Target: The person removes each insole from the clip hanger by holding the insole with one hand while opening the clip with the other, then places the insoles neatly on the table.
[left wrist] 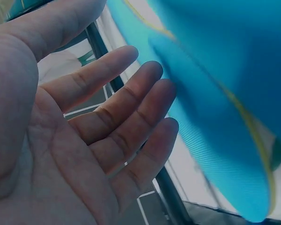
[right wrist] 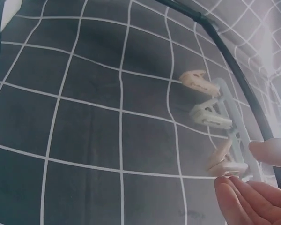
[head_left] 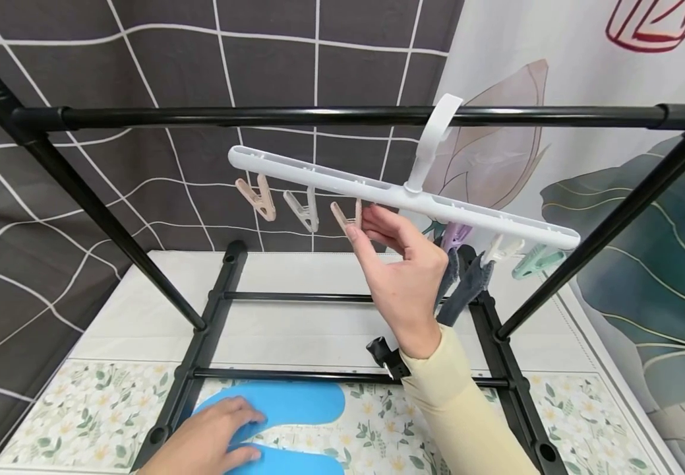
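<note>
A white clip hanger (head_left: 342,185) hangs by its hook from a black rail. In the head view my right hand (head_left: 407,270) pinches a beige clip (head_left: 347,214) on its underside, thumb in front and fingertips behind. The right wrist view shows that clip (right wrist: 227,166) against the fingertips. Grey (head_left: 305,212) and beige (head_left: 259,198) clips hang to its left. My left hand (head_left: 206,439) is over two blue insole-shaped pieces (head_left: 295,402); the left wrist view shows its palm (left wrist: 70,150) with loosely bent fingers holding nothing. Whether it touches the blue pieces I cannot tell.
A black rack (head_left: 259,117) surrounds the hanger, its slanted posts on both sides. Dark grey cloth pieces (head_left: 467,290) hang near the purple (head_left: 455,234) and white (head_left: 502,249) clips, right of my wrist. A green clip (head_left: 536,260) hangs at the hanger's right end.
</note>
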The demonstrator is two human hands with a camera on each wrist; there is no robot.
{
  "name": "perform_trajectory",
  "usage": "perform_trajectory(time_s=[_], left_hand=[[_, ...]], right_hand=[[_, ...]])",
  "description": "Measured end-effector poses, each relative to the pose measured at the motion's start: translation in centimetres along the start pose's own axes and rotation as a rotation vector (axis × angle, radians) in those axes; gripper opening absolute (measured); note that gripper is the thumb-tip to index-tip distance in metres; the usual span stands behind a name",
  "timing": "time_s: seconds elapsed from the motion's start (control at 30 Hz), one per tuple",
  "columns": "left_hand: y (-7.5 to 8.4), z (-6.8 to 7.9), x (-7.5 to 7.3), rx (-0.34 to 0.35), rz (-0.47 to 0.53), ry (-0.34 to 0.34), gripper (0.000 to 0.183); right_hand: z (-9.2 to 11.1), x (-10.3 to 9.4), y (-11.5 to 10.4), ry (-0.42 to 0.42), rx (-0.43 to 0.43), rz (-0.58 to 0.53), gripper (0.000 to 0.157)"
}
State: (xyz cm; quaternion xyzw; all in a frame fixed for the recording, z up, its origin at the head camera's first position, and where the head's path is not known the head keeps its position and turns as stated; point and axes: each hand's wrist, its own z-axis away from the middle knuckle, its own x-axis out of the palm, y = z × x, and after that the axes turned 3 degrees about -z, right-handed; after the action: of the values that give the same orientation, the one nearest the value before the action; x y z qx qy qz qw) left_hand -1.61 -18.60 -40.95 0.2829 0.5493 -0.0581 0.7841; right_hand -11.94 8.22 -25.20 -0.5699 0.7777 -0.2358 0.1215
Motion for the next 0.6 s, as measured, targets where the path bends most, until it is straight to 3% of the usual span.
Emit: perform_trajectory(time_s=[0.13, 0.4, 0.6], left_hand=[[0.5, -0.4, -0.7, 0.002, -0.04, 0.067, 0.044], [1.6, -1.7, -3.1, 0.054, -0.06, 0.275, 0.046], [2.7, -3.4, -3.7, 0.083, -0.051, 0.347, 0.046]], right_hand=[[0.4, -0.8, 0.7, 0.039, -0.02, 0.066, 0.024], [0.2, -2.3, -1.5, 0.153, -0.088, 0.199, 0.019], [0.1, -3.6, -1.6, 0.252, -0.06, 0.255, 0.02]])
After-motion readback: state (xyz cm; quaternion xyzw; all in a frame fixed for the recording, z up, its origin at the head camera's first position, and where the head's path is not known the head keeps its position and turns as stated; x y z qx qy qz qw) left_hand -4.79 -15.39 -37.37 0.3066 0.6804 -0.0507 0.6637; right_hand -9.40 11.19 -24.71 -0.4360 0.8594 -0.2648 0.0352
